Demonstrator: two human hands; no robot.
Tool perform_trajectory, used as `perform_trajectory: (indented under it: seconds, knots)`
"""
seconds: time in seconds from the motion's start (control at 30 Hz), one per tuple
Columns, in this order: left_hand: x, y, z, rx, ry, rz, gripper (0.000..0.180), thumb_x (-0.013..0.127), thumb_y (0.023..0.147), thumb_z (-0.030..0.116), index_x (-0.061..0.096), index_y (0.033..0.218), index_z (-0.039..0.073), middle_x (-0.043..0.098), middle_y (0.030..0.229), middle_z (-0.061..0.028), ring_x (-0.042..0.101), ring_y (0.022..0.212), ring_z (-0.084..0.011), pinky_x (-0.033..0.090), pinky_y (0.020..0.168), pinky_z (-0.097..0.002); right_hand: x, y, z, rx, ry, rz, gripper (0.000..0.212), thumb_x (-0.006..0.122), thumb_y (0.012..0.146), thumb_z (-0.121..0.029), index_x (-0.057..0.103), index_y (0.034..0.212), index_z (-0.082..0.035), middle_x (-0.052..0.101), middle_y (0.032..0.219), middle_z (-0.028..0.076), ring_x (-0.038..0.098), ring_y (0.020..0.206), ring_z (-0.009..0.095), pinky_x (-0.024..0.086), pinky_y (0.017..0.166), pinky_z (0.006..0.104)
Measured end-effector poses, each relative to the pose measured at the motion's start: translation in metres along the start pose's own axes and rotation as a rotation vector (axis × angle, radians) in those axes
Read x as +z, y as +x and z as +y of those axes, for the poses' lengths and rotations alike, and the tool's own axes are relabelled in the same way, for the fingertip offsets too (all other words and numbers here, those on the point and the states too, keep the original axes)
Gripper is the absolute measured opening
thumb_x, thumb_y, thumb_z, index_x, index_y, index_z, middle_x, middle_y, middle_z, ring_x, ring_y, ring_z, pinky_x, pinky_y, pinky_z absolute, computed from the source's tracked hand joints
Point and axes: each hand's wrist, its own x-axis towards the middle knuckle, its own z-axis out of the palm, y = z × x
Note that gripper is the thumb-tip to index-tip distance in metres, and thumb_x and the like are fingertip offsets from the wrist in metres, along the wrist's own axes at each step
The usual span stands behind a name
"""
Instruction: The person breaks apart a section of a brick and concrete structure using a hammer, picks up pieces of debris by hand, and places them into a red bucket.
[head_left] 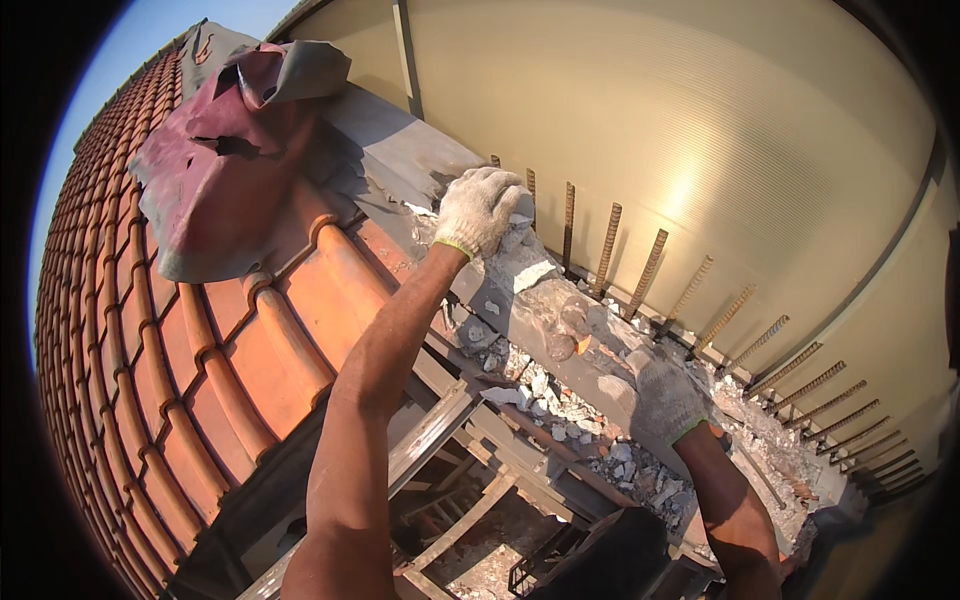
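Observation:
My left hand [478,212], in a pale knitted work glove, is closed at the broken far part of the ledge. Its fingers curl down beside a grey-white lump of concrete [523,208], and what they grip is hidden. My right hand [668,398], gloved the same way, is lower and to the right over the rubble. Its fingers look apart and somewhat blurred, with nothing visible in them. Between the hands runs the rough, dusty concrete ledge [545,310], with an orange-brown broken piece [582,344] on it. White and grey rubble [540,390] fills the strip beside the ledge.
A row of rusty rebar stubs [648,270] sticks up along a yellowish corrugated panel wall [700,120]. Orange roof tiles [290,330] slope away at left, with a crumpled reddish-grey sheet [235,170] on them. Below, a metal frame [430,435] edges an opening.

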Motion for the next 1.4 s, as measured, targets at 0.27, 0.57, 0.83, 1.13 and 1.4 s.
perform_trajectory:
  seconds: [0.27,0.57,0.83,1.13,1.4]
  knots:
    - [0.029,0.074,-0.050,0.046,0.251,-0.781,0.063,0.065,0.098,0.063,0.064,0.154,0.034,0.062,0.158,-0.0004,0.045,0.155,-0.0243,0.028,0.129,-0.0492,-0.005,0.104,-0.071,-0.557,-0.018,0.312,0.069,0.063,0.102,-0.064,0.067,0.135,-0.003,0.075,0.116,0.023,0.066,0.129,0.038,0.051,0.113,0.0517]
    - [0.015,0.086,-0.061,-0.103,0.038,-0.910,0.057,0.068,0.096,0.045,0.064,0.153,0.038,0.053,0.162,-0.0056,0.045,0.153,-0.0335,0.038,0.126,-0.0535,-0.042,0.156,-0.086,-0.315,-0.254,-0.007,0.069,0.061,0.102,-0.067,0.076,0.116,-0.001,0.078,0.087,0.021,0.079,0.093,0.038,0.063,0.081,0.0539]
    - [0.024,0.091,-0.074,-0.056,0.095,-0.876,0.058,0.074,0.094,0.047,0.065,0.152,0.042,0.058,0.161,-0.0042,0.046,0.154,-0.0297,0.033,0.127,-0.0533,-0.039,0.145,-0.111,-0.528,-0.314,0.078,0.070,0.055,0.105,-0.069,0.074,0.124,-0.004,0.078,0.099,0.020,0.079,0.089,0.037,0.063,0.081,0.0533]
    - [0.018,0.091,-0.077,-0.179,-0.087,-0.879,0.054,0.072,0.093,0.030,0.070,0.148,0.031,0.073,0.139,-0.0088,0.071,0.125,-0.0308,0.055,0.111,-0.0404,-0.033,0.119,-0.147,-0.573,-0.225,0.166,0.068,0.058,0.102,-0.070,0.078,0.104,-0.006,0.079,0.089,0.021,0.078,0.082,0.039,0.062,0.076,0.0568]
    - [0.016,0.084,-0.094,-0.202,-0.192,-0.794,0.053,0.069,0.095,0.028,0.070,0.148,0.028,0.075,0.141,-0.0101,0.071,0.127,-0.0310,0.054,0.113,-0.0405,-0.005,0.213,-0.124,-0.419,0.109,0.007,0.068,0.052,0.107,-0.067,0.077,0.119,-0.005,0.079,0.092,0.024,0.081,0.081,0.038,0.063,0.078,0.0579]
